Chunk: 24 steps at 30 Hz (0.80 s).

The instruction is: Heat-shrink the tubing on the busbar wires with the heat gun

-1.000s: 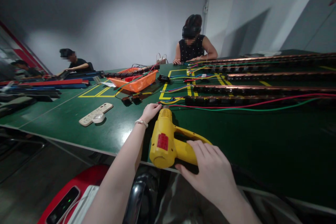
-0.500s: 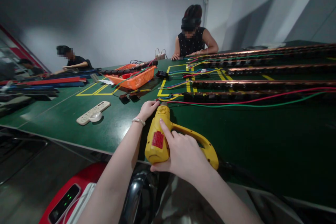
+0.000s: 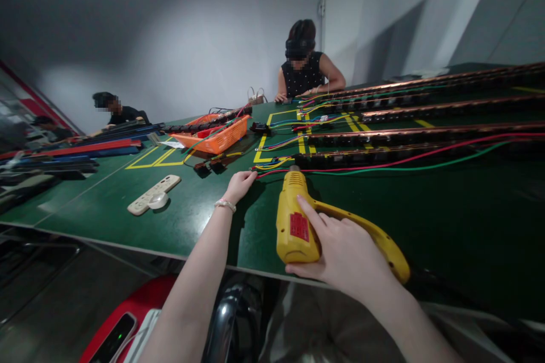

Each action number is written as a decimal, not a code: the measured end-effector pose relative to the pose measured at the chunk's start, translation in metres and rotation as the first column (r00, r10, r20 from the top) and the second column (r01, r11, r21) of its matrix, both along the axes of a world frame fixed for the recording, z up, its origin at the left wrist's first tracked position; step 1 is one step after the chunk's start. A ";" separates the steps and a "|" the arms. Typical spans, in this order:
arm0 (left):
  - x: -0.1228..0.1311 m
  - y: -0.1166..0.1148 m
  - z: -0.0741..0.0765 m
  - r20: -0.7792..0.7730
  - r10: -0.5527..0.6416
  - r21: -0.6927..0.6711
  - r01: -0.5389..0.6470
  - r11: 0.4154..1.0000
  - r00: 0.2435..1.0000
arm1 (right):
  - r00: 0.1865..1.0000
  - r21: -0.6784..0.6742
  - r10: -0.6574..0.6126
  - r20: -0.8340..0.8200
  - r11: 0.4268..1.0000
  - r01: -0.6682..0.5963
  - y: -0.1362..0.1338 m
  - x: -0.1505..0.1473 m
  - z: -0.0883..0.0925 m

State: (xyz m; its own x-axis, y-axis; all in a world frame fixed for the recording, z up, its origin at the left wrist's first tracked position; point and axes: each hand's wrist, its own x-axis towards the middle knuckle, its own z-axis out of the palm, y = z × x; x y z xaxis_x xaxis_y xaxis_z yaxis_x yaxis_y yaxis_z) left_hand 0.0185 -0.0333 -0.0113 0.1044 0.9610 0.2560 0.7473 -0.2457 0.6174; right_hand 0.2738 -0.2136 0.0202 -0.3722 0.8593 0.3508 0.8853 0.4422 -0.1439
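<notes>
A yellow heat gun [image 3: 286, 232] is gripped by my right hand [image 3: 351, 252], whose thumb and fingers close around its body. The gun's nozzle points away from me, close to the red wire [image 3: 404, 160] and the green wire [image 3: 409, 171]. To its left, my left hand [image 3: 240, 186] is closed in a pinch on the ends of the wires at the table, the red one among them. Yellow wires [image 3: 276, 164] run just beyond these fingertips to a long dark bar with a coppery edge [image 3: 340, 159]. The exact spot between my left fingertips is too small to make out.
An orange basket [image 3: 225, 139] holds dark parts and wires. A beige power strip [image 3: 153, 195] and a white tape roll [image 3: 158, 200] lie at left. More coppery bars [image 3: 426, 135] stretch rightward. One person [image 3: 302, 74] sits opposite; another [image 3: 123, 113] is farther left.
My right hand has moved the heat gun to the right, so its nozzle is now away from my left fingertips. My left hand still pinches the wire ends.
</notes>
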 end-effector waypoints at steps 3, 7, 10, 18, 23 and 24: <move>0.000 0.000 0.001 -0.003 -0.001 -0.010 0.001 1.000 1.000 | 1.000 0.045 -0.018 0.009 0.999 0.018 0.000 0.024 -0.003; 0.000 0.001 0.000 -0.005 -0.011 0.001 0.011 1.000 1.000 | 0.999 0.091 -0.035 0.011 0.995 0.034 -0.004 0.049 -0.007; -0.001 0.003 -0.002 -0.009 -0.006 -0.007 0.006 1.000 1.000 | 0.999 0.138 -0.045 0.004 0.989 0.044 -0.007 0.056 -0.008; -0.003 0.007 -0.005 -0.004 -0.007 0.016 0.007 1.000 1.000 | 0.993 0.256 -0.053 0.107 0.966 0.024 -0.007 0.050 -0.012; -0.002 0.007 -0.006 0.027 -0.004 0.016 0.004 1.000 1.000 | 0.985 0.345 -0.103 0.135 0.937 0.051 -0.010 0.027 -0.011; -0.002 0.007 -0.006 0.025 -0.004 0.016 0.003 1.000 1.000 | 0.985 0.336 -0.105 0.134 0.940 0.055 -0.011 0.021 -0.010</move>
State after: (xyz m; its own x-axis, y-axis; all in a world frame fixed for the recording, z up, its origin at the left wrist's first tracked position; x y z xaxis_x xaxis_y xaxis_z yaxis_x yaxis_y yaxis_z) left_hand 0.0164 -0.0264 -0.0176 0.1010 0.9564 0.2740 0.7307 -0.2583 0.6320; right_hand 0.2950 -0.2246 0.0104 -0.3763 0.7333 0.5663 0.9197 0.3695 0.1327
